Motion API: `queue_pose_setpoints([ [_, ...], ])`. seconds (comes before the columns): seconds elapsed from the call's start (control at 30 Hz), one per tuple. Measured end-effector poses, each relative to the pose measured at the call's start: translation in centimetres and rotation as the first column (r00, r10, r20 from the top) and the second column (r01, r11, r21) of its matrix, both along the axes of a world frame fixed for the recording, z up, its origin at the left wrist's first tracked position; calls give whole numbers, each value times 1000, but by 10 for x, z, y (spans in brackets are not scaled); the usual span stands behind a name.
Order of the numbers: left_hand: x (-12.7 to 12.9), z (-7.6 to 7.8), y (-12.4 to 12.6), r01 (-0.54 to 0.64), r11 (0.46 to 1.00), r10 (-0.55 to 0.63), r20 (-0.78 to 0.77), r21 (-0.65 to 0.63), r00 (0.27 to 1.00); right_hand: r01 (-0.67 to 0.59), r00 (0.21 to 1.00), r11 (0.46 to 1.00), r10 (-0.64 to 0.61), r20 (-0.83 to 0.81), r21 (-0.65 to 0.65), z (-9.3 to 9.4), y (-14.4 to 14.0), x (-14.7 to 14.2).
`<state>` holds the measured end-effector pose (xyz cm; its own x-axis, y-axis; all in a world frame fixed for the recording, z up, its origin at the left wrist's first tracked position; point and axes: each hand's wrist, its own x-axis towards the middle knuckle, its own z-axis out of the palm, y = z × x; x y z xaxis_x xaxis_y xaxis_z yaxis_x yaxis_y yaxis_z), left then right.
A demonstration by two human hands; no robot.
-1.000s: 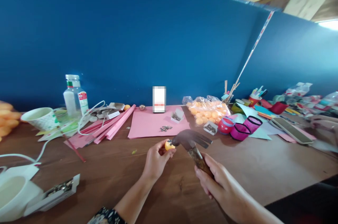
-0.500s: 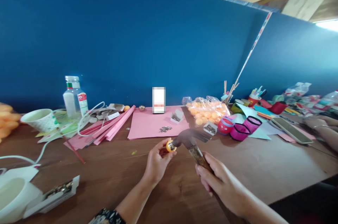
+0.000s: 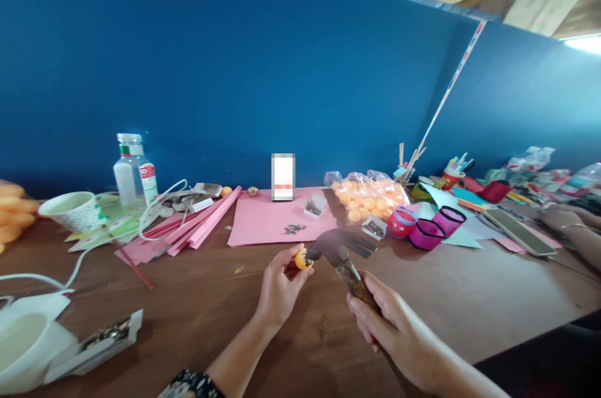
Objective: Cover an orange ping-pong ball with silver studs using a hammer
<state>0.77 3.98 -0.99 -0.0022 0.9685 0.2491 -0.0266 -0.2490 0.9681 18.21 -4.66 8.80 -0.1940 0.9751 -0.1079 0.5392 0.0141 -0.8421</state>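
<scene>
An orange ball [image 3: 300,259], like a ping-pong ball, is pinched between the thumb and fingers of my left hand [image 3: 277,288]. Shiny metal studs show on the side that faces the hammer. My right hand [image 3: 387,313] is wrapped round the wooden handle of a claw hammer [image 3: 334,248]. The hammer's striking face is right at the studded side of the ball; whether they touch I cannot tell. Beyond my hands, a small pile of metal studs [image 3: 295,229] lies on pink paper [image 3: 256,219], near a small open white box [image 3: 314,206].
A bag of orange balls [image 3: 369,198] lies at the back, beside another stud box [image 3: 374,228]. Purple cups [image 3: 427,232] and a phone [image 3: 519,232] are to the right, near another person's hand [image 3: 558,218]. Bottles [image 3: 129,169], a paper cup [image 3: 72,213] and a stud tray [image 3: 106,341] stand left.
The ball has turned slightly in my left fingers, so less of its studded side shows. The hammer has barely moved and still meets the ball's right side in view.
</scene>
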Motion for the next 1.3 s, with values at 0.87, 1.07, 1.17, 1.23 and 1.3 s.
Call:
queue_pose_setpoints([
  [0.87, 1, 5, -4, 49, 996, -46, 50, -74, 998, 3, 999, 1000, -4, -38, -24, 3, -2, 3],
  [1.07, 1, 13, -4, 94, 985, -70, 158, -148, 985, 0, 999, 999, -1, -51, -36, 8, -3, 3],
  [1.17, 0, 17, -4, 112, 978, -77, 194, -177, 978, 15, 999, 1000, -16, -51, -12, 9, -4, 4],
  [1.23, 0, 18, -5, 125, 973, -81, 218, -194, 972, 15, 999, 1000, -16, -39, -20, 8, -5, 4],
  [1.3, 0, 20, -5, 142, 967, -91, 237, -210, 967, 8, 999, 999, -9, -42, -34, 7, -4, 3],
])
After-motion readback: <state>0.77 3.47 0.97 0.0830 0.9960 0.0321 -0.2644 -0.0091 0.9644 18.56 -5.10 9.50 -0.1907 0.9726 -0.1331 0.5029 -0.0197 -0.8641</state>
